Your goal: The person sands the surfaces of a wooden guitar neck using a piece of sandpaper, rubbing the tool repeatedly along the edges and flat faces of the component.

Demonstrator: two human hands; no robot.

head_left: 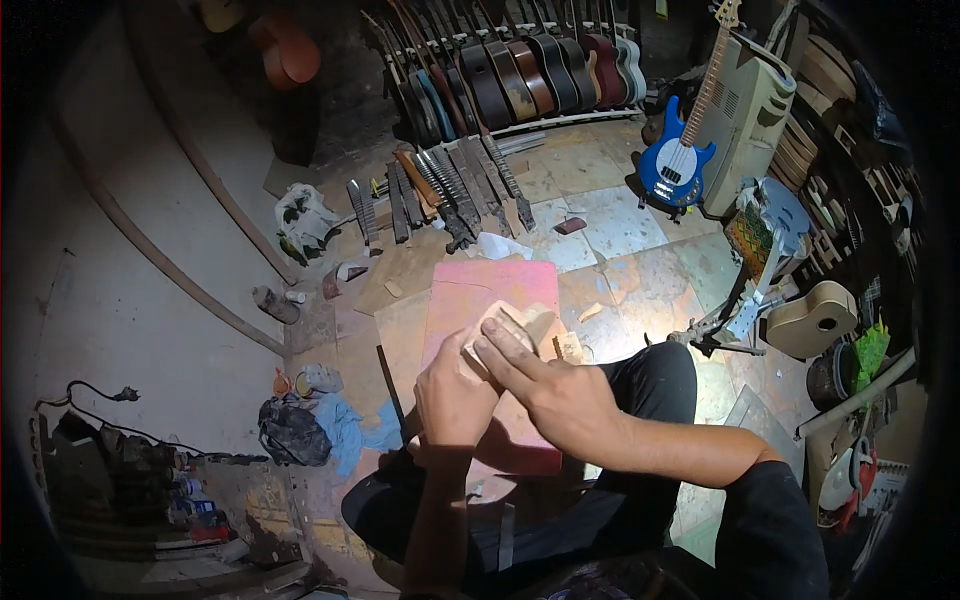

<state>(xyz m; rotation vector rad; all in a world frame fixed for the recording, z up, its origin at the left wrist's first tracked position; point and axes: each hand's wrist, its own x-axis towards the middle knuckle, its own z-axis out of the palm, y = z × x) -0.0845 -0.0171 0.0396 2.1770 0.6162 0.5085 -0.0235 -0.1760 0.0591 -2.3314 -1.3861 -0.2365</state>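
Above the pink board (480, 285), my two hands meet around a small pale piece that looks like wood (541, 322). My left hand (452, 395) is closed on it from the left side. My right hand (572, 402) comes in from the right, its first two fingers together and pressed down on top of the piece. Whether a thin sheet lies under those fingers is hidden. The far end of the pale piece sticks out past the fingertips. My legs, in dark trousers, are bent on both sides of the board.
Several guitar necks (455, 190) lie on the tiled floor ahead, before a rack of guitars (540, 75). A blue bass guitar (678, 160) stands at the far right. An unpainted guitar body (815, 318) sits at right. Blue cloth (345, 430) and a black bag (292, 430) lie left.
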